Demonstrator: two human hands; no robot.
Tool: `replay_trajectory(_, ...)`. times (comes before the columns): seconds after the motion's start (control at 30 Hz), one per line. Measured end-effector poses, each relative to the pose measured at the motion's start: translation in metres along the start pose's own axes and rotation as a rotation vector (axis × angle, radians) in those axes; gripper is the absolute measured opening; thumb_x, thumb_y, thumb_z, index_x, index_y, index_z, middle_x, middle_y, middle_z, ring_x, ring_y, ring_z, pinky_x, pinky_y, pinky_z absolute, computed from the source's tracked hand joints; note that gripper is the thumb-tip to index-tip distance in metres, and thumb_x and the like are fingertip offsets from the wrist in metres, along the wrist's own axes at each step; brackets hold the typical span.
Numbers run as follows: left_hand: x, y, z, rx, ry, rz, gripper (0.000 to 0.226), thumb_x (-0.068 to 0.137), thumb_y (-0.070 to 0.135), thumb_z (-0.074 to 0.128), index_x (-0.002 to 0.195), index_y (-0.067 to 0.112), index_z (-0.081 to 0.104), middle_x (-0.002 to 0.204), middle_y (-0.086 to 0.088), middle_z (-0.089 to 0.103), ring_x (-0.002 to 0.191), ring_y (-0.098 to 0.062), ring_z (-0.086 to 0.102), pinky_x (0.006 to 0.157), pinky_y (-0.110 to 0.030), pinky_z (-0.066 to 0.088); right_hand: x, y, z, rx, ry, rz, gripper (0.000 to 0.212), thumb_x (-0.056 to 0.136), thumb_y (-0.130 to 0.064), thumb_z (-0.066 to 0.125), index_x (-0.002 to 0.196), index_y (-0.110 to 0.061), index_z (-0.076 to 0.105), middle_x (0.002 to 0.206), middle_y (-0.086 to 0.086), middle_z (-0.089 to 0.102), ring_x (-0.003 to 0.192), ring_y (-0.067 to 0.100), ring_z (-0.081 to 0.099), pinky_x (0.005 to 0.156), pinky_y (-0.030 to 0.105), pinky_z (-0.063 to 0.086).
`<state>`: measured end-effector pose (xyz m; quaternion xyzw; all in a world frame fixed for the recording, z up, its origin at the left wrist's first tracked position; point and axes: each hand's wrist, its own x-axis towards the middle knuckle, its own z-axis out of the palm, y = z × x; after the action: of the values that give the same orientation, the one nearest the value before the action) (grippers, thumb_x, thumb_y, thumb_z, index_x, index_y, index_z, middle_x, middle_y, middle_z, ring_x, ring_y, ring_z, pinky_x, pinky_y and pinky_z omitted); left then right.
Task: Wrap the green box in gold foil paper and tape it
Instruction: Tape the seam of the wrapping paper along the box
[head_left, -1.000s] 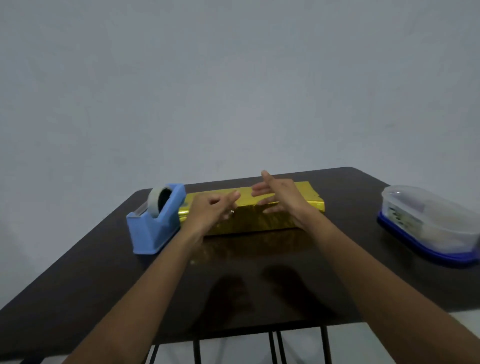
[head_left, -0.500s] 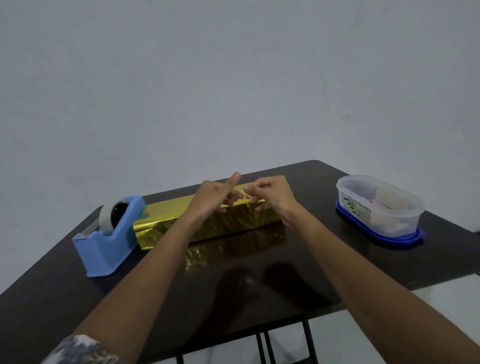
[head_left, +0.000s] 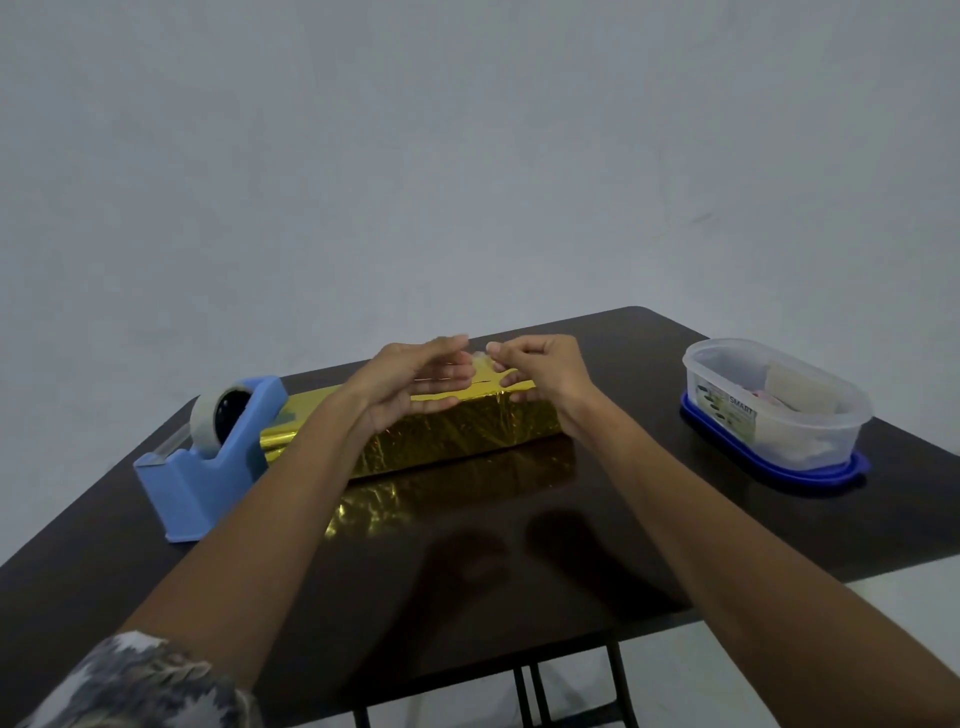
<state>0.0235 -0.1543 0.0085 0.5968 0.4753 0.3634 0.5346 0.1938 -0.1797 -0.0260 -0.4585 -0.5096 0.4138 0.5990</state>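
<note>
Left fingers (head_left: 442, 372) straighter over crinkly foil (head_left: 457, 439)

Gold-wrapped box (head_left: 447, 436) flat on table (head_left: 467, 571)

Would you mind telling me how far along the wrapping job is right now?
Done: gold foil covers the box, no green showing. In hand: the right hand pinches what looks like a small tape piece above the box top; the left hand hovers open beside it. Left: pressing that tape down.
</note>
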Motion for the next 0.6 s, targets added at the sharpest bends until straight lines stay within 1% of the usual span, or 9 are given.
replay_trajectory(0.07,0.0,0.002,-0.002,0.035,-0.023,-0.012,0.047,0.065,0.047,0.071,0.094,0.01,0.071,0.092,-0.004,0.075,0.088,-0.015,0.071,0.07,-0.028,0.057,0.002,0.002,0.0,0.0,0.005,0.006,0.022,0.085,-0.023,0.069,0.092,-0.002,0.07,0.075,0.002,0.065,0.06,0.01,0.058,0.047,0.017,0.049)
replay_trajectory(0.1,0.0,0.003,-0.002,0.053,-0.038,-0.014,0.047,0.064,0.046,0.072,0.095,0.01,0.071,0.093,-0.004,0.074,0.089,-0.015,0.07,0.071,-0.028,0.057,0.003,0.002,0.0,-0.003,0.006,0.007,0.022,0.085,-0.023,0.069,0.092,-0.002,0.07,0.075,0.002,0.065,0.06,0.01,0.058,0.047,0.017,0.049)
replay_trajectory(0.2,0.0,0.003,-0.001,0.074,-0.066,-0.034,0.038,0.063,0.032,0.076,0.094,0.01,0.071,0.091,-0.002,0.071,0.085,-0.013,0.067,0.069,-0.025,0.057,0.005,0.002,0.001,0.009,0.008,0.003,0.021,0.086,-0.023,0.068,0.092,-0.003,0.069,0.075,0.002,0.065,0.062,0.01,0.058,0.047,0.017,0.048)
replay_trajectory(0.3,0.004,0.002,-0.003,0.062,-0.049,-0.064,0.019,0.073,0.018,0.076,0.09,0.01,0.071,0.084,-0.001,0.067,0.078,-0.012,0.064,0.064,-0.022,0.057,0.007,0.002,0.001,0.017,0.007,0.005,0.022,0.086,-0.021,0.068,0.094,-0.001,0.069,0.074,0.002,0.064,0.06,0.01,0.057,0.046,0.016,0.048)
replay_trajectory(0.37,0.005,0.002,-0.005,0.028,-0.033,-0.071,0.01,0.077,0.014,0.074,0.086,0.011,0.07,0.083,-0.002,0.066,0.078,-0.012,0.063,0.063,-0.021,0.057,0.008,0.0,0.004,0.007,0.004,0.002,0.02,0.085,-0.021,0.068,0.092,-0.002,0.069,0.074,0.003,0.064,0.059,0.01,0.056,0.045,0.016,0.047)
replay_trajectory(0.47,0.006,0.003,-0.008,-0.012,-0.023,-0.063,0.009,0.076,0.015,0.073,0.083,0.011,0.068,0.085,-0.004,0.069,0.081,-0.013,0.065,0.064,-0.022,0.056,0.01,-0.002,0.006,-0.014,0.013,-0.01,0.015,0.085,-0.023,0.069,0.084,-0.007,0.069,0.073,0.002,0.065,0.059,0.011,0.056,0.045,0.018,0.046)
replay_trajectory(0.53,0.007,0.003,-0.01,-0.017,-0.008,-0.077,0.01,0.077,0.017,0.073,0.083,0.012,0.067,0.082,-0.002,0.071,0.078,-0.011,0.066,0.063,-0.021,0.055,0.012,0.0,0.009,-0.065,0.037,-0.045,0.02,0.086,-0.031,0.067,0.083,-0.011,0.071,0.076,0.0,0.068,0.065,0.012,0.058,0.052,0.022,0.049)
replay_trajectory(0.57,0.007,0.002,-0.011,-0.012,0.0,-0.09,0.01,0.077,0.017,0.073,0.083,0.013,0.067,0.08,-0.001,0.072,0.074,-0.01,0.067,0.061,-0.021,0.055,0.014,0.002,0.009,-0.152,0.064,-0.083,0.027,0.086,-0.039,0.064,0.088,-0.013,0.072,0.083,-0.001,0.07,0.074,0.013,0.062,0.062,0.027,0.053)
replay_trajectory(0.6,0.008,0.002,-0.013,-0.006,0.006,-0.105,0.011,0.077,0.018,0.074,0.084,0.013,0.067,0.078,0.0,0.073,0.072,-0.009,0.067,0.059,-0.02,0.054,0.016,0.005,0.01,-0.277,0.093,-0.117,0.037,0.086,-0.049,0.06,0.098,-0.016,0.072,0.096,-0.001,0.072,0.088,0.015,0.064,0.076,0.033,0.053)
